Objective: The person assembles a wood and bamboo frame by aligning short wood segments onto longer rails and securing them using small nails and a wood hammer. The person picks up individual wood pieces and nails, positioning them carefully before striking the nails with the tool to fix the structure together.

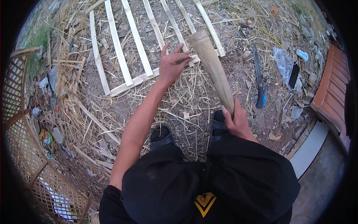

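Observation:
On the ground ahead lies a frame of pale wooden slats, with a crosspiece running along its near end. My left hand is at that near end, by one of the middle slats. Its thumb and fingertips are pinched together over the crosspiece, and whatever they hold is too small to make out. In my right hand is a thick wooden club, gripped by its narrower end. The club's broad end points away from me, tilted to the left, close beside my left fingertips.
A long knife with a dark handle lies to the right, near a clear plastic bag. Wood shavings cover the ground around my sandals. A woven lattice panel stands at the left, and brown corrugated sheeting at the right.

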`<state>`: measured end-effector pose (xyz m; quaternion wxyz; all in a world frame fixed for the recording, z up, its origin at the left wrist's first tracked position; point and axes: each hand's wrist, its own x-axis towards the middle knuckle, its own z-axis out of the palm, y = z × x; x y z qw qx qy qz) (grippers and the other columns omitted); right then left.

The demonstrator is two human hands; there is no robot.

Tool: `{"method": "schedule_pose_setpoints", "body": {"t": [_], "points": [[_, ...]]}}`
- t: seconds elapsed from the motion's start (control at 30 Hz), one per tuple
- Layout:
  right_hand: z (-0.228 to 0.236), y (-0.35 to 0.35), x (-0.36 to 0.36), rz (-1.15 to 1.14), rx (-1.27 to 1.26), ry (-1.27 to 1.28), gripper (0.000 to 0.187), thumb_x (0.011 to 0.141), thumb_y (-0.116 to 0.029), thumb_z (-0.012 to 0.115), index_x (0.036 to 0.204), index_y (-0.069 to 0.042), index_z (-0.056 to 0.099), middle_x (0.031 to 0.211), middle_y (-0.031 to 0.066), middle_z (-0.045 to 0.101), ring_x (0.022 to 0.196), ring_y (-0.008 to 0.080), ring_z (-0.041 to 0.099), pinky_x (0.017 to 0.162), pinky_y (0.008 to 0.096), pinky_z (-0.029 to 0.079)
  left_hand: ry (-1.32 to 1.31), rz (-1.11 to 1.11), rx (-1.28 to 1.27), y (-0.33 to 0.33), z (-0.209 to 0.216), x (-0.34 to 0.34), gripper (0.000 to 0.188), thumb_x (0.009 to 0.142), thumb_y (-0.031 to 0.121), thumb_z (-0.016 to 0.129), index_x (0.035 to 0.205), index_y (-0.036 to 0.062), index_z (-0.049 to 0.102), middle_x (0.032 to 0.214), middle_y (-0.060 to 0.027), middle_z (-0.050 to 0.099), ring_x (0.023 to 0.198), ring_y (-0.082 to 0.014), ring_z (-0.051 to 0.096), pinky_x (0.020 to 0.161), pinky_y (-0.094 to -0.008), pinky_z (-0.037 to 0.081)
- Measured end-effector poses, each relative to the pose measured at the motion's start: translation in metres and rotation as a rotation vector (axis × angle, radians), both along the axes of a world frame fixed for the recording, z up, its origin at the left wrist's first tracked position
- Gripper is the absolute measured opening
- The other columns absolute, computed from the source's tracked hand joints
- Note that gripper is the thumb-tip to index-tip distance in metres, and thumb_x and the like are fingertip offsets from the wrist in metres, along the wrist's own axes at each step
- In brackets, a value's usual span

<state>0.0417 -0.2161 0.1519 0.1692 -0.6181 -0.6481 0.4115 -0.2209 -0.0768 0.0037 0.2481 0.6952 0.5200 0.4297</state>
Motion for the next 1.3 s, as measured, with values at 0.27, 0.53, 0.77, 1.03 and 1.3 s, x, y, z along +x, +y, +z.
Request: {"method": "schedule_pose_setpoints", "body": {"t": [0.27, 0.53, 0.77, 1.03, 1.3], "points": [[0.000, 0.001, 0.007, 0.000, -0.049, -0.073, 0.038, 0.101, -0.029, 0.060, 0.117, 0.003, 0.047, 0.078, 0.0307, 0.065, 0.073, 0.0528, 0.066, 0.065, 0.0563, 0.050, 0.006, -0.002, -0.011, 0.001, 0.001, 0.007, 0.011, 0.083, 0.019, 0.083, 0.093, 0.0162, 0.082, 0.106, -0.0012, 0.079, 0.127, -0.0217, 0.065, 0.123, -0.0535, 0.021], [0.004, 0.008, 0.010, -0.017, -0.128, -0.153, 0.036, 0.101, -0.027, 0.061, 0.119, 0.002, 0.049, 0.076, 0.0290, 0.065, 0.070, 0.0501, 0.067, 0.059, 0.0525, 0.050, 0.052, -0.035, -0.028, 0.000, -0.002, 0.004, 0.013, 0.085, 0.019, 0.082, 0.097, 0.0150, 0.082, 0.108, -0.0038, 0.079, 0.128, -0.0221, 0.064, 0.124, -0.0523, 0.019], [-0.019, 0.000, 0.021, 0.030, -0.029, -0.150, 0.038, 0.101, -0.027, 0.063, 0.120, 0.003, 0.049, 0.077, 0.0290, 0.065, 0.070, 0.0492, 0.067, 0.059, 0.0518, 0.049, 0.091, -0.069, -0.052, 0.002, -0.001, 0.005, 0.008, 0.085, 0.018, 0.080, 0.092, 0.0151, 0.082, 0.106, -0.0006, 0.079, 0.128, -0.0244, 0.064, 0.124, -0.0542, 0.019], [-0.015, -0.004, 0.015, 0.044, 0.091, -0.005, 0.035, 0.101, -0.026, 0.061, 0.118, 0.002, 0.048, 0.078, 0.0309, 0.064, 0.077, 0.0500, 0.068, 0.063, 0.0518, 0.050, 0.048, -0.020, -0.050, 0.000, -0.001, 0.004, 0.007, 0.084, 0.016, 0.080, 0.091, 0.0173, 0.082, 0.106, -0.0009, 0.079, 0.128, -0.0230, 0.064, 0.124, -0.0552, 0.020], [-0.017, -0.002, 0.020, -0.060, -0.053, -0.019, 0.030, 0.101, -0.024, 0.062, 0.112, 0.000, 0.050, 0.071, 0.0268, 0.062, 0.065, 0.0482, 0.065, 0.057, 0.0503, 0.047, 0.014, -0.034, -0.054, 0.001, 0.001, 0.007, 0.015, 0.083, 0.015, 0.082, 0.098, 0.0156, 0.082, 0.104, -0.0041, 0.079, 0.128, -0.0229, 0.064, 0.124, -0.0535, 0.020]]}}
